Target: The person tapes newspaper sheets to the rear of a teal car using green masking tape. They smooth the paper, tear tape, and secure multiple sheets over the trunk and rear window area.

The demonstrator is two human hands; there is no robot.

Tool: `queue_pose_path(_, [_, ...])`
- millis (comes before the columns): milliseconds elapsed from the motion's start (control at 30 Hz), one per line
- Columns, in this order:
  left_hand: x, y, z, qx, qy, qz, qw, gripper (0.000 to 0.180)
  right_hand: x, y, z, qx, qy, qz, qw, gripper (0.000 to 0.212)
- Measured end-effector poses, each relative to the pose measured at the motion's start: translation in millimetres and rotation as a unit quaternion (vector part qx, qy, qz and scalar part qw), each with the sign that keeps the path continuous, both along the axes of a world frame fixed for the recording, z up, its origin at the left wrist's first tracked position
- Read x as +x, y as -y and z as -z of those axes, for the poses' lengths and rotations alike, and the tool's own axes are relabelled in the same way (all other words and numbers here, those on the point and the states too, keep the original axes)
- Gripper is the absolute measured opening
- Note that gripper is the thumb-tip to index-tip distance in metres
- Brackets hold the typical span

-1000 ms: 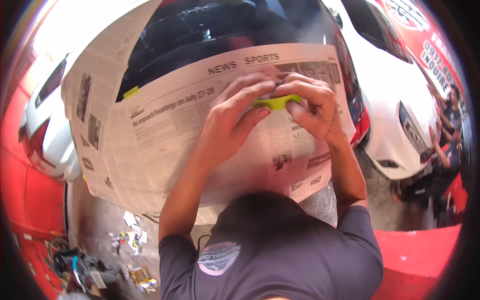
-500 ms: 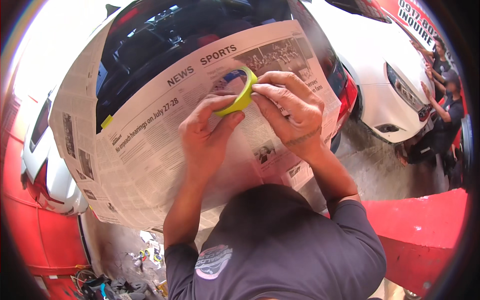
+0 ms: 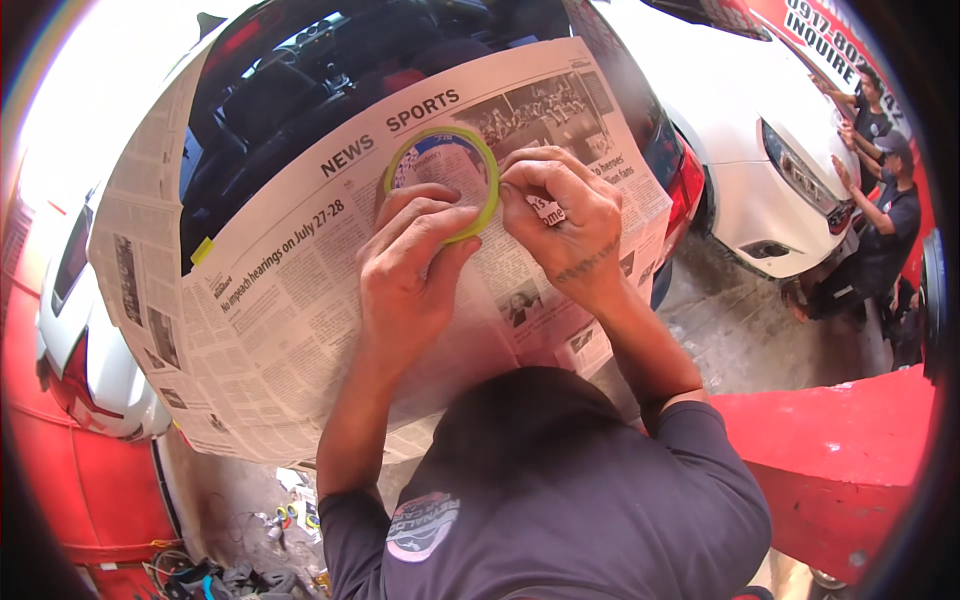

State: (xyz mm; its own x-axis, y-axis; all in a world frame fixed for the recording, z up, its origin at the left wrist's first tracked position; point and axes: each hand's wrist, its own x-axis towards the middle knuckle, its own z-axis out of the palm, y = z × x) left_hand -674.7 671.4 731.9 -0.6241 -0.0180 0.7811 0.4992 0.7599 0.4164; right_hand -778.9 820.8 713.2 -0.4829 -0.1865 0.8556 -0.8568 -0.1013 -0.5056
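A roll of yellow-green masking tape (image 3: 491,180) is held up in front of me, its open ring facing me. My left hand (image 3: 410,275) grips the ring's lower left side, fingers reaching into the hole and thumb under the rim. With curled fingers, my right hand (image 3: 575,220) pinches at the right edge of the roll; whether a loose tape end lies between the fingertips is too small to see. Behind both hands, newspaper sheets (image 3: 290,340) cover the back of a car, overlapping its rear window (image 3: 290,100). A short yellow tape strip (image 3: 202,250) sits at the sheet's upper left edge.
A white car (image 3: 740,150) stands at right, with people (image 3: 885,210) touching its front. Another white car (image 3: 110,370) is at left. A red surface (image 3: 830,430) lies near my right elbow. Tape rolls and scraps (image 3: 290,515) litter the floor at lower left.
The tape roll has turned from nearly edge-on to showing its full ring. Both hands have shifted slightly left, and my right fingers have curled more at the roll's edge.
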Motion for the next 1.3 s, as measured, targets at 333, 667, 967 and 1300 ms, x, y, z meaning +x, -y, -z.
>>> queue_pose_path(333, [4,2,0,-0.032,-0.011,-0.039,0.999,0.026,-6,1,-1,0.024,0.044,-0.050,0.997,0.014])
queue_pose_path(667, [6,47,16,0.385,0.170,0.338,0.842,0.034,-31,-18,-16,0.058,0.201,-0.360,0.909,0.028])
queue_pose_path(967, [-5,2,7,0.012,-0.091,-0.075,0.993,0.035,-7,-11,-14,0.137,-0.055,-0.068,0.987,0.026])
queue_pose_path(1300, [-11,-10,9,-0.026,-0.185,-0.094,0.978,0.013,-40,-20,-8,-0.009,0.246,-0.029,0.969,0.033])
